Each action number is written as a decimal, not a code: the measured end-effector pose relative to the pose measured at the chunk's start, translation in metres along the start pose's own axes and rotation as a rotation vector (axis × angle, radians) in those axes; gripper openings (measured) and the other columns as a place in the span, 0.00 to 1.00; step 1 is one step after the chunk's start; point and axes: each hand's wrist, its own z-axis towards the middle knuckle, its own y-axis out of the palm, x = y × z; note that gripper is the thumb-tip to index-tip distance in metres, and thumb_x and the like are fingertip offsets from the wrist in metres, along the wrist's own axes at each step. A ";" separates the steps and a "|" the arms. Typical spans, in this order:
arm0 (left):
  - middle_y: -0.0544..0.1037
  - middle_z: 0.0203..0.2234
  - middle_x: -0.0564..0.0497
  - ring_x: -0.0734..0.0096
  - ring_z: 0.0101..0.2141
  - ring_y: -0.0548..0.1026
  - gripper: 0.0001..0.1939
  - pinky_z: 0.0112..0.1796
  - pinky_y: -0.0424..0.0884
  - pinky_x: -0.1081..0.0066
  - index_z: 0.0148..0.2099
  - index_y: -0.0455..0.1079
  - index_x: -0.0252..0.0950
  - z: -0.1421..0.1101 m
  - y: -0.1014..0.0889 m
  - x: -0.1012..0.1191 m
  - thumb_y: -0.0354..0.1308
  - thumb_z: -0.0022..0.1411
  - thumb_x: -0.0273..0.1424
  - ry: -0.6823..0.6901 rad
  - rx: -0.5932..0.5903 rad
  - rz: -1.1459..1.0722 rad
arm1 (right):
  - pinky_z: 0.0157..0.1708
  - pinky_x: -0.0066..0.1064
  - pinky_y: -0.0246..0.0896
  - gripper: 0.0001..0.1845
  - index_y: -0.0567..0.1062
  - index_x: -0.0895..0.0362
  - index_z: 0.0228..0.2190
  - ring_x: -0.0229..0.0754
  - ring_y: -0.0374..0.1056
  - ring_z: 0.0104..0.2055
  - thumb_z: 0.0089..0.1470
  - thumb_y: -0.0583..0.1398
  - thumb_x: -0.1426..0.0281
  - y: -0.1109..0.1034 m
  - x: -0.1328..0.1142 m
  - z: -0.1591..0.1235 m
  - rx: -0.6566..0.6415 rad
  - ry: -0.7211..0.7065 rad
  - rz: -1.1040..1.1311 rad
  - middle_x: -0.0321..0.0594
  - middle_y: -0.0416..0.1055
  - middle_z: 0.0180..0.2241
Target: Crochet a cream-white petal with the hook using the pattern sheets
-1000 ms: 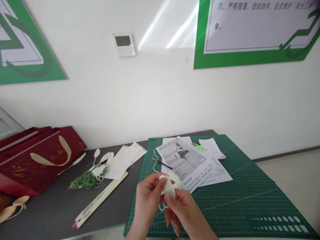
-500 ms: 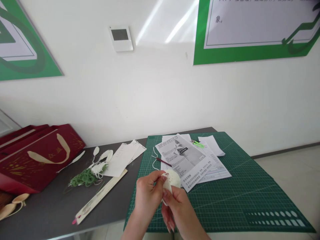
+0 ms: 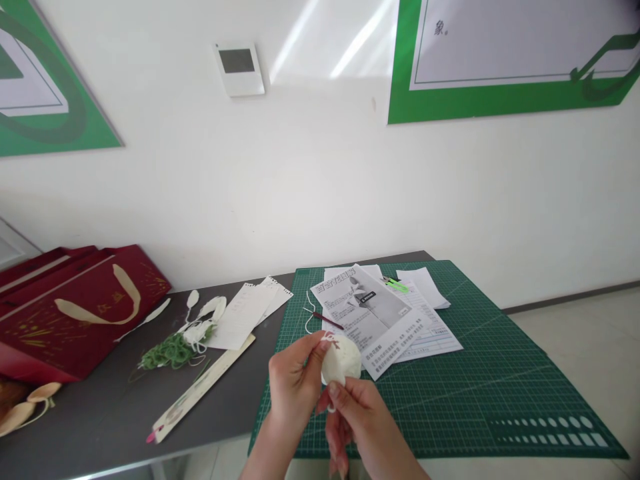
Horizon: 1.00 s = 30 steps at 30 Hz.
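Note:
My left hand (image 3: 295, 373) pinches the upper left edge of a small white crocheted petal (image 3: 333, 368) between thumb and fingers. Its lower end is gripped by my right hand (image 3: 357, 407), thumb on top, with the other fingers curled beneath. Behind the petal sits a round white ball of yarn (image 3: 353, 357), partly covered by it. A crochet hook with a dark red handle (image 3: 327, 321) lies just beyond my hands, across a loose white yarn strand (image 3: 309, 323).
Printed sheets (image 3: 370, 313) and green thread snips (image 3: 397, 285) lie on the green cutting mat (image 3: 480, 373). To the left are green yarn (image 3: 173, 350), white petals on stems (image 3: 193, 299), notepaper (image 3: 243, 317), a long pale strip (image 3: 205, 387) and red gift bags (image 3: 85, 307).
Both hands have turned the petal so more of its flat face shows. My right hand has shifted slightly down its lower end. The view has tilted a little.

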 end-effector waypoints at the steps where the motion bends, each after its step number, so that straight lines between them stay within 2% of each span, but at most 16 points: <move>1: 0.82 0.25 0.49 0.64 0.28 0.77 0.07 0.33 0.71 0.71 0.32 0.80 0.38 0.001 0.000 0.000 0.62 0.55 0.35 -0.042 0.014 -0.075 | 0.07 0.20 0.48 0.30 0.68 0.60 0.24 0.31 0.55 0.06 0.45 0.59 0.43 -0.001 0.001 0.000 0.016 -0.008 -0.002 0.31 0.63 0.08; 5: 0.82 0.25 0.52 0.68 0.29 0.79 0.09 0.36 0.74 0.68 0.32 0.75 0.40 0.003 -0.009 -0.005 0.58 0.58 0.38 -0.222 0.023 -0.381 | 0.07 0.19 0.44 0.31 0.71 0.61 0.24 0.28 0.51 0.07 0.48 0.58 0.43 -0.006 0.000 0.001 0.096 -0.090 -0.041 0.29 0.61 0.08; 7: 0.75 0.16 0.56 0.76 0.19 0.74 0.10 0.26 0.73 0.75 0.29 0.73 0.40 0.002 -0.023 -0.009 0.58 0.58 0.38 -0.313 -0.019 -0.477 | 0.07 0.18 0.43 0.29 0.71 0.62 0.24 0.27 0.49 0.07 0.50 0.58 0.45 -0.010 -0.003 0.000 0.106 -0.121 -0.046 0.28 0.61 0.08; 9: 0.63 0.07 0.60 0.82 0.07 0.58 0.12 0.11 0.59 0.81 0.29 0.73 0.37 -0.001 -0.041 -0.013 0.57 0.58 0.39 -0.411 -0.106 -0.514 | 0.07 0.18 0.40 0.28 0.71 0.62 0.24 0.25 0.46 0.07 0.51 0.58 0.47 -0.013 -0.007 -0.002 0.095 -0.122 -0.036 0.28 0.61 0.08; 10: 0.63 0.06 0.58 0.81 0.05 0.55 0.13 0.07 0.54 0.80 0.31 0.75 0.35 -0.003 -0.050 -0.015 0.57 0.58 0.40 -0.463 -0.164 -0.511 | 0.07 0.18 0.38 0.28 0.72 0.62 0.24 0.25 0.44 0.07 0.52 0.58 0.47 -0.014 -0.009 -0.003 0.089 -0.111 -0.026 0.27 0.60 0.08; 11: 0.69 0.09 0.53 0.77 0.06 0.60 0.17 0.07 0.55 0.79 0.38 0.77 0.32 -0.005 -0.058 -0.016 0.56 0.58 0.40 -0.528 -0.245 -0.493 | 0.07 0.19 0.37 0.27 0.72 0.61 0.24 0.24 0.42 0.07 0.52 0.58 0.48 -0.014 -0.011 -0.003 0.084 -0.096 -0.014 0.27 0.60 0.08; 12: 0.78 0.20 0.45 0.72 0.12 0.70 0.19 0.11 0.64 0.76 0.46 0.76 0.33 -0.006 -0.064 -0.016 0.57 0.57 0.41 -0.574 -0.319 -0.454 | 0.07 0.19 0.37 0.27 0.71 0.61 0.23 0.24 0.42 0.07 0.52 0.58 0.47 -0.014 -0.013 -0.004 0.081 -0.081 -0.004 0.26 0.59 0.07; 13: 0.82 0.33 0.40 0.63 0.27 0.79 0.21 0.21 0.74 0.72 0.49 0.75 0.36 -0.006 -0.067 -0.015 0.61 0.55 0.38 -0.557 -0.311 -0.403 | 0.07 0.19 0.36 0.28 0.71 0.61 0.23 0.24 0.41 0.07 0.51 0.58 0.47 -0.014 -0.014 -0.004 0.076 -0.068 -0.001 0.26 0.59 0.07; 14: 0.80 0.43 0.39 0.57 0.39 0.79 0.22 0.34 0.76 0.69 0.50 0.75 0.37 -0.007 -0.067 -0.013 0.64 0.53 0.37 -0.503 -0.291 -0.351 | 0.07 0.19 0.36 0.28 0.71 0.61 0.22 0.24 0.42 0.07 0.51 0.58 0.47 -0.013 -0.014 -0.004 0.067 -0.062 -0.007 0.26 0.58 0.07; 16: 0.76 0.51 0.40 0.52 0.52 0.70 0.20 0.47 0.70 0.65 0.46 0.78 0.37 -0.006 -0.057 -0.009 0.65 0.51 0.39 -0.377 -0.279 -0.269 | 0.07 0.19 0.36 0.29 0.70 0.60 0.21 0.24 0.42 0.07 0.50 0.58 0.46 -0.011 -0.013 -0.003 0.051 -0.065 -0.038 0.26 0.58 0.07; 17: 0.78 0.48 0.41 0.53 0.51 0.72 0.19 0.48 0.69 0.65 0.44 0.79 0.36 -0.007 -0.048 -0.006 0.65 0.51 0.39 -0.342 -0.288 -0.237 | 0.07 0.19 0.36 0.29 0.70 0.60 0.20 0.25 0.42 0.07 0.50 0.58 0.46 -0.009 -0.012 -0.002 0.043 -0.068 -0.062 0.26 0.57 0.06; 19: 0.82 0.32 0.45 0.60 0.35 0.78 0.15 0.39 0.72 0.68 0.40 0.81 0.36 -0.009 -0.026 -0.002 0.65 0.51 0.39 -0.328 -0.286 -0.189 | 0.07 0.20 0.37 0.29 0.69 0.60 0.19 0.25 0.43 0.06 0.50 0.58 0.46 -0.008 -0.009 0.001 0.034 -0.078 -0.103 0.26 0.57 0.06; 22: 0.73 0.13 0.53 0.73 0.15 0.66 0.13 0.18 0.63 0.74 0.32 0.81 0.34 -0.016 0.003 0.001 0.63 0.53 0.39 -0.274 -0.137 -0.062 | 0.07 0.21 0.37 0.29 0.69 0.59 0.19 0.26 0.45 0.07 0.50 0.57 0.45 -0.007 -0.005 0.003 0.064 -0.092 -0.125 0.28 0.59 0.07; 24: 0.74 0.14 0.53 0.71 0.16 0.67 0.10 0.19 0.63 0.74 0.30 0.81 0.36 -0.020 0.013 0.001 0.63 0.52 0.37 -0.152 0.019 0.086 | 0.07 0.21 0.36 0.30 0.67 0.58 0.18 0.26 0.45 0.07 0.50 0.56 0.44 -0.007 -0.004 0.003 0.091 -0.101 -0.131 0.28 0.58 0.07; 26: 0.77 0.17 0.52 0.67 0.20 0.71 0.07 0.22 0.65 0.74 0.28 0.80 0.38 -0.023 0.016 0.000 0.64 0.49 0.35 -0.082 0.099 0.171 | 0.08 0.21 0.35 0.30 0.63 0.57 0.15 0.26 0.45 0.08 0.50 0.56 0.44 -0.006 -0.005 0.002 0.093 -0.110 -0.152 0.27 0.55 0.07; 30: 0.75 0.14 0.53 0.72 0.13 0.66 0.10 0.15 0.60 0.75 0.27 0.78 0.36 -0.022 0.016 -0.002 0.62 0.52 0.38 -0.146 0.059 0.126 | 0.07 0.21 0.34 0.30 0.61 0.56 0.15 0.26 0.41 0.07 0.50 0.56 0.44 -0.001 -0.006 0.001 0.057 -0.106 -0.147 0.25 0.52 0.06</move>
